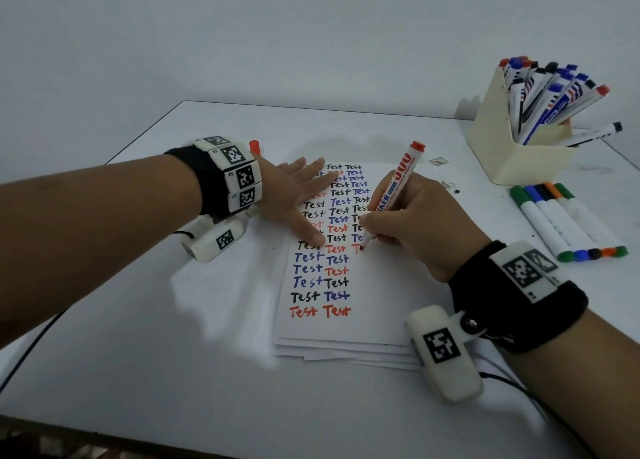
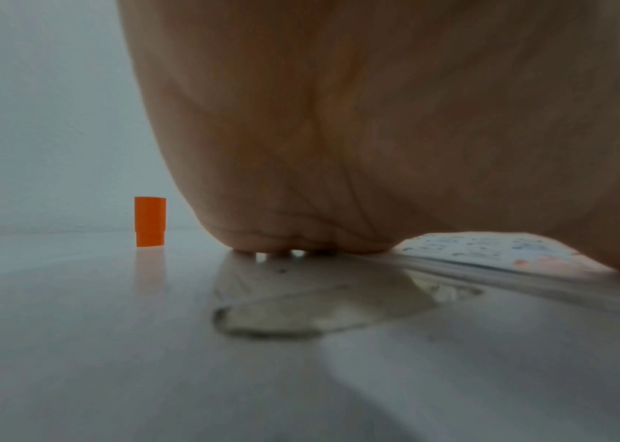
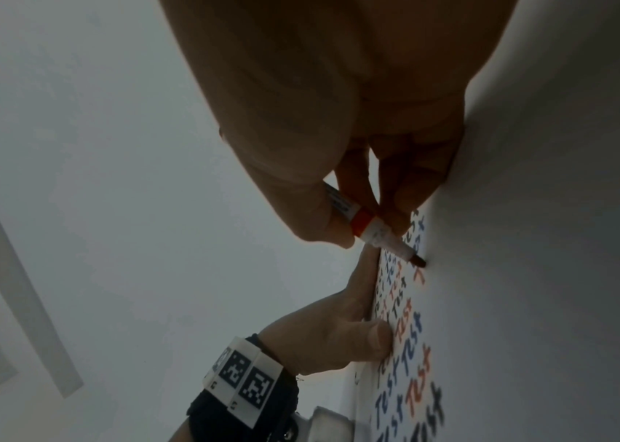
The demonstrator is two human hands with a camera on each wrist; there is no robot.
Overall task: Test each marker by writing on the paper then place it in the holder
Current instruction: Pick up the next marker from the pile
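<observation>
Marker (image 1: pixel 391 195), red and uncapped, sits pinched in the right hand (image 1: pixel 415 223), tip touching the paper (image 1: pixel 363 320) beside a red "T"; the left hand (image 1: pixel 294 195) lies flat on the sheet. The holder (image 1: pixel 495 147) stands far right.

Left wrist view: the palm (image 2: pixel 376 134) presses down, with an orange cap (image 2: pixel 150 221) upright nearby.

Right wrist view: fingers (image 3: pixel 403 191) clamp the marker (image 3: pixel 376 230).

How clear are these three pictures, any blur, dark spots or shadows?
Head view: sharp and evenly lit, soft shadows beside the paper. Left wrist view: left hand fills it, blurred; orange cap crisp. Right wrist view: dim, right hand in shadow, marker readable.
</observation>
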